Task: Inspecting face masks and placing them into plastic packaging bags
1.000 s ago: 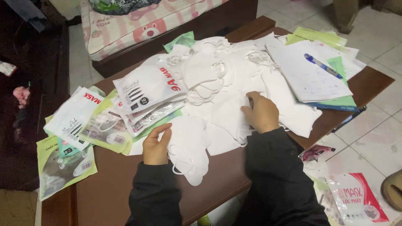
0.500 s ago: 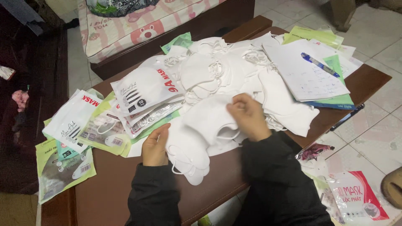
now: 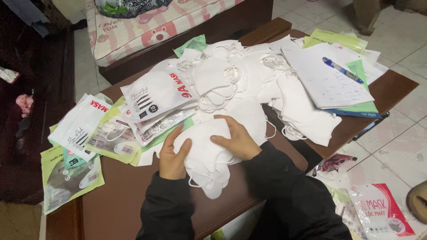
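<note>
A small stack of white face masks [image 3: 205,156] lies on the brown wooden table [image 3: 116,202] in front of me. My left hand [image 3: 172,153] cups its left side and my right hand [image 3: 233,137] presses flat on its top right. Both arms are in dark sleeves. Behind the stack spreads a big loose heap of white masks [image 3: 249,75]. To the left of it lie several flat mask packages, white [image 3: 153,95] and green [image 3: 66,175].
A white paper pad [image 3: 327,82] with a blue pen [image 3: 342,70] on it lies at the table's right, over green sheets. A pink patterned cushion [image 3: 147,26] sits on a bench behind. Mask packets [image 3: 378,213] lie on the tiled floor at right.
My right hand has moved left from the loose heap, bringing masks onto the stack, and now rests on it. My left hand has closed in on the stack's left side.
</note>
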